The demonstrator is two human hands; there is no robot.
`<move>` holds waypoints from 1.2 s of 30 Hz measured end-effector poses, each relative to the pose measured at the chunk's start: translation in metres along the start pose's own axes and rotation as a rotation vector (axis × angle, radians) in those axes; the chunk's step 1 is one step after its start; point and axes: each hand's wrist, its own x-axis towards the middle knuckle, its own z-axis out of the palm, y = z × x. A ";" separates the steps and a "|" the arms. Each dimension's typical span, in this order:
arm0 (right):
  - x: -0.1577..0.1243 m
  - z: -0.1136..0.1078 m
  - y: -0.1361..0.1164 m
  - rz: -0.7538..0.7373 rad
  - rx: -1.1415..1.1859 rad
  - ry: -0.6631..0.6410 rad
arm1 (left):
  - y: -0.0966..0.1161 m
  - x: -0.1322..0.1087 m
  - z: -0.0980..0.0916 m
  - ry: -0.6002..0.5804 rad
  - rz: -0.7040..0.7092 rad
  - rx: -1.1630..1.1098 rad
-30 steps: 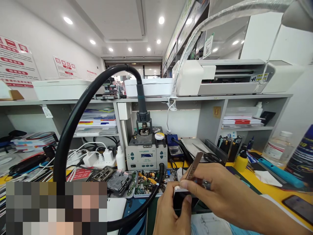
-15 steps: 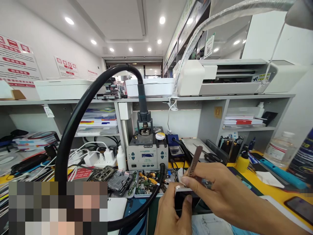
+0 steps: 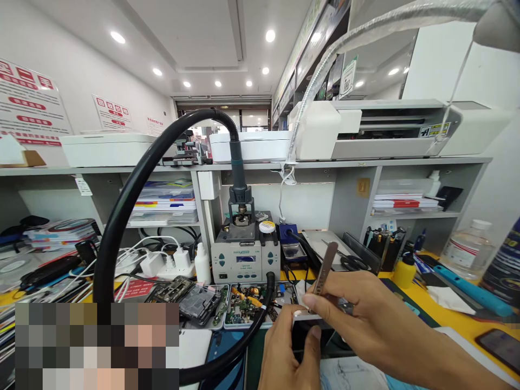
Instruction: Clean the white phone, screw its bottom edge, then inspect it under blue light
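Note:
My left hand (image 3: 289, 346) is wrapped round a phone (image 3: 303, 331), its thumb lying on the dark face. The phone is held tilted, with a light edge along the top. Pinched in my right hand (image 3: 353, 314) is a pair of metal tweezers (image 3: 326, 266), their flat end pointing up. The tips are hidden behind my fingers at the phone's upper edge, so I cannot tell what they touch. Below the phone lies a pale sheet with a marbled look (image 3: 349, 372).
A hot air station (image 3: 246, 262) stands behind, its thick black hose (image 3: 106, 233) looping across the left. Trays of circuit boards (image 3: 247, 304) sit before it. To the right are a yellow bottle (image 3: 404, 271), a blue-handled tool (image 3: 471, 290) and another phone (image 3: 499, 349).
The phone in my left hand has tipped slightly, showing less of its light top edge. My right hand keeps its pinch on the tweezers at nearly the same place.

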 end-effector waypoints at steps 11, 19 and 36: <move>0.000 0.000 -0.001 -0.002 -0.056 0.014 | 0.000 -0.001 0.000 0.005 -0.014 -0.005; 0.004 0.001 -0.002 0.040 -0.042 -0.009 | -0.001 0.000 0.001 0.011 -0.044 -0.028; 0.000 -0.019 -0.002 0.248 0.482 0.073 | -0.002 0.001 0.000 -0.059 0.007 -0.029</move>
